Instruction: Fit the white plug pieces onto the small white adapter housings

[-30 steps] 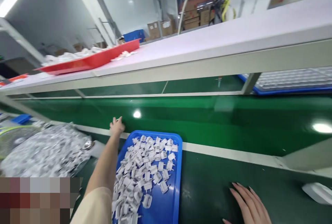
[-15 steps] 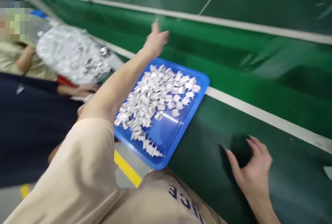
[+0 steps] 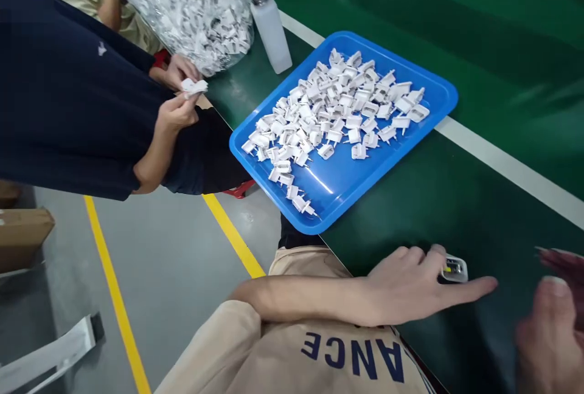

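Note:
My left hand (image 3: 406, 284) lies low over the dark green table (image 3: 456, 199), its forearm crossing in front of my beige shirt. The index finger is stretched out to the right, and a small white part with a yellow mark (image 3: 454, 269) is pinched at the other fingertips. My right hand (image 3: 554, 315) is blurred at the right edge, fingers apart, with nothing seen in it. Beyond my left hand sits a blue tray (image 3: 438, 93) holding several white plug pieces (image 3: 333, 117).
A person in a dark top stands at the left, with a white piece (image 3: 194, 86) held between both hands. A clear bag of white parts (image 3: 191, 5) and a white bottle (image 3: 272, 26) stand behind the tray. The green conveyor belt (image 3: 479, 23) runs along the back. The grey floor has yellow lines (image 3: 114, 297).
My left arm has drawn back from the conveyor belt to the table in front of me, now with a small part at its fingers. The view has tilted down. My right hand has shifted right.

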`<state>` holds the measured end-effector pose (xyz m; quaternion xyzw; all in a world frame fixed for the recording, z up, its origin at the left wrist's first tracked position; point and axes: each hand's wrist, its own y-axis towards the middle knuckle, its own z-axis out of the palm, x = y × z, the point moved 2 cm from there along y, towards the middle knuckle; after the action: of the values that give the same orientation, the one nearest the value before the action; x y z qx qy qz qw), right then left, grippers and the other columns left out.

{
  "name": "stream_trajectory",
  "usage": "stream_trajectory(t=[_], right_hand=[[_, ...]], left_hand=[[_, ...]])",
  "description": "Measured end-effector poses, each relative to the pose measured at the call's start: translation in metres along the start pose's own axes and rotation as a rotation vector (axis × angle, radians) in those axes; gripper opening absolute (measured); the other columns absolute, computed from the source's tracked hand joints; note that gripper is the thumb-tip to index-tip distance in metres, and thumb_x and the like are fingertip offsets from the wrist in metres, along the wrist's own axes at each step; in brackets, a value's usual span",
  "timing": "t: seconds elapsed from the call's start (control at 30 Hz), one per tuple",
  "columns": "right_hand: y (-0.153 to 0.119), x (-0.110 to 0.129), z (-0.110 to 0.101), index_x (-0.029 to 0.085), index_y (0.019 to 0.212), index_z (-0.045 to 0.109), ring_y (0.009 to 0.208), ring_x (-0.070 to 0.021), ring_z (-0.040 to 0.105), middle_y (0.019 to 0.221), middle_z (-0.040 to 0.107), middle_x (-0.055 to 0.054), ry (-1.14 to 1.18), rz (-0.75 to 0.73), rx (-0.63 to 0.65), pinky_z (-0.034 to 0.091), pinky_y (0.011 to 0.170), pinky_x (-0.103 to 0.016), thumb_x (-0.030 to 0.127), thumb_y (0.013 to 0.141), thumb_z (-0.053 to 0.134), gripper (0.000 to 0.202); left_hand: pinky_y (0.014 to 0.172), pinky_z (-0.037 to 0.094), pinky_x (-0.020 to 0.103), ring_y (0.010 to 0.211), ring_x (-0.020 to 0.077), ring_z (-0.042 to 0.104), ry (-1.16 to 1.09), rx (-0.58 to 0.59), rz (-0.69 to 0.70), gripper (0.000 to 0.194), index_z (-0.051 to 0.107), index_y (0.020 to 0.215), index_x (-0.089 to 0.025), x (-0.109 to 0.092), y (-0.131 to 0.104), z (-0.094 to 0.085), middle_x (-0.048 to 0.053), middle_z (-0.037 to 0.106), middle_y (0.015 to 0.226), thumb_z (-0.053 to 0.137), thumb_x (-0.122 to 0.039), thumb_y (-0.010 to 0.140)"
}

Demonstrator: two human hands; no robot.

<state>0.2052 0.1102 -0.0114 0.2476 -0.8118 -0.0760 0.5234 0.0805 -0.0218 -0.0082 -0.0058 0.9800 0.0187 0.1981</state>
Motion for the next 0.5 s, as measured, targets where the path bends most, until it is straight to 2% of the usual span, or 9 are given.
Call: stream_trajectory(t=[0.03,0.1,0.13,0.17,0.2,0.23,0.3,0.4,0.5], right_hand=[[-0.002,0.0,-0.001,0.034,0.13,0.067,0.1,-0.0359,0.069,0.117,0.066,-0.015,-0.009,-0.04,0.01,0.054,0.089,-0.067,0.052,0.085,0.075,0.049],[-0.007,-0.004,-0.002,0.031,0.131,0.066,0.097,-0.0346,0.069,0.118,0.063,-0.016,-0.013,-0.117,0.04,0.057,0.085,-0.063,0.046,0.081,0.079,0.054],[-0.011,-0.009,-0.002,0.029,0.131,0.066,0.096,-0.0341,0.069,0.117,0.062,-0.016,0.0,-0.138,0.067,0.058,0.083,-0.061,0.045,0.08,0.081,0.056],[-0.015,-0.014,-0.002,0.027,0.13,0.065,0.095,-0.0337,0.069,0.117,0.061,-0.016,0.017,-0.143,0.077,0.058,0.082,-0.06,0.045,0.078,0.082,0.057],[-0.018,-0.019,-0.003,0.026,0.129,0.065,0.095,-0.0333,0.068,0.116,0.06,-0.015,0.027,-0.14,0.068,0.058,0.082,-0.059,0.045,0.078,0.082,0.057],[-0.022,-0.024,-0.003,0.025,0.128,0.064,0.097,-0.033,0.068,0.116,0.06,-0.015,0.029,-0.124,0.055,0.058,0.083,-0.059,0.045,0.078,0.083,0.057],[-0.026,-0.032,-0.005,0.024,0.127,0.063,0.101,-0.0327,0.066,0.115,0.059,-0.014,0.032,-0.09,0.025,0.057,0.086,-0.058,0.042,0.08,0.082,0.054],[-0.027,-0.036,-0.011,0.022,0.126,0.063,0.102,-0.032,0.065,0.113,0.059,-0.012,0.041,-0.092,-0.034,0.056,0.089,-0.058,0.036,0.081,0.079,0.05],[-0.026,-0.038,-0.018,0.023,0.126,0.063,0.103,-0.0306,0.065,0.112,0.058,-0.011,0.061,-0.099,-0.073,0.056,0.089,-0.056,0.029,0.08,0.078,0.048]], left_hand=[[0.074,0.051,0.031,0.085,0.0177,0.061,-0.003,0.015,0.004,0.056,0.039,0.156,-0.034,0.003,-0.009,-0.008,0.014,0.055,0.133,0.038,-0.012,0.104],[0.085,0.053,0.034,0.099,0.0214,0.062,-0.024,0.035,0.024,0.053,0.041,0.155,-0.026,0.02,-0.03,-0.032,0.015,0.051,0.143,0.044,-0.015,0.103],[0.09,0.053,0.036,0.108,0.0235,0.061,-0.026,0.026,0.051,0.049,0.045,0.151,-0.022,0.034,-0.042,-0.046,0.015,0.052,0.143,0.046,-0.017,0.103],[0.094,0.053,0.038,0.114,0.025,0.059,0.008,-0.03,0.01,0.042,0.05,0.145,-0.021,0.052,-0.052,-0.061,0.014,0.055,0.14,0.046,-0.019,0.104],[0.094,0.053,0.04,0.115,0.026,0.059,0.07,-0.116,-0.092,0.036,0.055,0.14,-0.02,0.073,-0.061,-0.077,0.014,0.058,0.135,0.046,-0.02,0.105],[0.092,0.054,0.041,0.113,0.0267,0.06,0.143,-0.14,-0.184,0.034,0.056,0.138,-0.02,0.095,-0.068,-0.091,0.014,0.06,0.133,0.046,-0.024,0.106],[0.098,0.052,0.049,0.121,0.0328,0.057,0.287,-0.059,-0.38,0.039,0.054,0.143,-0.021,0.135,-0.076,-0.111,0.017,0.055,0.14,0.049,-0.029,0.105],[0.101,0.05,0.057,0.128,0.0413,0.051,0.474,0.149,-0.486,0.046,0.052,0.147,-0.02,0.166,-0.077,-0.123,0.022,0.044,0.15,0.052,-0.033,0.103],[0.101,0.05,0.055,0.124,0.0399,0.053,0.527,0.228,-0.472,0.038,0.06,0.138,-0.02,0.168,-0.073,-0.116,0.021,0.046,0.146,0.049,-0.027,0.103]])
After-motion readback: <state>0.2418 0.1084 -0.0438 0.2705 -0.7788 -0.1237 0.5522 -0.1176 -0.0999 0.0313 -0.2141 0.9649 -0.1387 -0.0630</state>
